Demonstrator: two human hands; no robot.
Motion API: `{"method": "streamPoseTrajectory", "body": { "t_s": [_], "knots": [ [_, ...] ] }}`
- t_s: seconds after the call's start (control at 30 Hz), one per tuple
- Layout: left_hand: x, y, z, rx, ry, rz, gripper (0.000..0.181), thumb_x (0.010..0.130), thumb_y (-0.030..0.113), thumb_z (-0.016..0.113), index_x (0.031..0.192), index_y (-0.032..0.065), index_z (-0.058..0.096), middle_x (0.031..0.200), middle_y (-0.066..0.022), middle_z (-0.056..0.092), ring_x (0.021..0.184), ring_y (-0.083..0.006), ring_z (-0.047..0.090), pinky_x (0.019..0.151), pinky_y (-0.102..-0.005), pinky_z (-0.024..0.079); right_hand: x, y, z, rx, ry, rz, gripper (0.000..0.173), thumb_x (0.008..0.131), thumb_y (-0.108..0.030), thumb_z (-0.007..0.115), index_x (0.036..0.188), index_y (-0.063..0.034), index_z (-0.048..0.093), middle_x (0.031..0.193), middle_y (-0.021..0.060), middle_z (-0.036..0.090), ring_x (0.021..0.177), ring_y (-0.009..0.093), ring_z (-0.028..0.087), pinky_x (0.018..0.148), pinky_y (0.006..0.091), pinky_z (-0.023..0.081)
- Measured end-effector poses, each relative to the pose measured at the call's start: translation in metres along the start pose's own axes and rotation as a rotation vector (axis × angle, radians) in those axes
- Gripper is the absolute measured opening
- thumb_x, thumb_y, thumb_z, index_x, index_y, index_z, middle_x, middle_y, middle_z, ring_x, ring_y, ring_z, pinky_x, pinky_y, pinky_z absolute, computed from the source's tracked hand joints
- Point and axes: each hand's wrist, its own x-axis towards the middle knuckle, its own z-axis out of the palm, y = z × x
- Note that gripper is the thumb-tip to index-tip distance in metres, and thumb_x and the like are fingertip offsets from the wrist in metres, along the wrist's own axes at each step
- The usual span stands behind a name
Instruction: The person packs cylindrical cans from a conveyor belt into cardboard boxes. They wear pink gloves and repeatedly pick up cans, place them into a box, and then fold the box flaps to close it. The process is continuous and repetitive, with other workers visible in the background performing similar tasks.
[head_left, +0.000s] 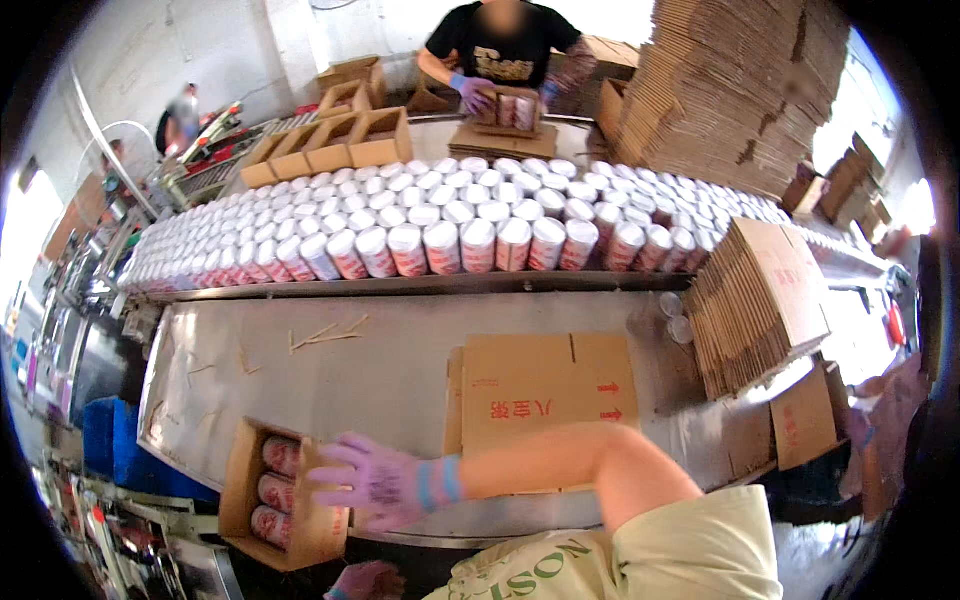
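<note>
My right hand (379, 482), in a purple glove with a blue-striped cuff, reaches left across the table. Its fingers are spread, and it grips nothing. They overlap the right side of an upright cardboard carton (321, 517); contact cannot be told. Inside the carton several red-and-white cans (276, 492) show in a column, some perhaps hidden by the near wall. My left hand (369, 581), gloved alike, is low at the bottom edge, below the carton, partly cut off and blurred. Under my right forearm lie flattened cardboard cartons (551, 375) with red print.
Past the metal table (405, 322) runs a conveyor packed with cans (442, 244). Stacked flat cartons (750, 307) stand at right, beside two clear lids (675, 319). Opposite, a gloved co-worker (506, 52) handles a carton of cans. Cardboard strips (326, 335) lie on the table.
</note>
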Motion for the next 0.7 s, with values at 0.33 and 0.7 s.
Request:
{"method": "streamPoseTrajectory", "body": {
  "t_s": [0.33,0.7],
  "knots": [
    [0.147,0.109,0.198,1.29,0.411,1.272,0.09,0.074,0.05,0.07,0.141,0.0023,0.033,0.143,-0.0274,0.033,0.128,-0.049,0.033,0.106,-0.0549,0.025,-0.344,-0.062,0.022,-0.357,-0.271,1.227,0.087,0.077,-0.068,0.056,0.145,-0.0189,0.032,0.15,0.0163,0.026,0.134,0.049,0.022,0.105,0.0669,0.024],
    [0.032,0.164,0.221,0.666,-0.325,1.472,0.064,0.089,0.025,0.056,0.142,-0.0005,0.032,0.147,-0.0202,0.034,0.139,-0.0416,0.022,0.113,-0.052,0.011,-0.292,-0.064,-0.127,-0.243,0.937,1.091,0.027,0.096,-0.017,0.049,0.112,0.0001,0.063,0.091,0.0139,0.07,0.085,0.03,0.067,0.079,0.0306,0.051]
  ]
}}
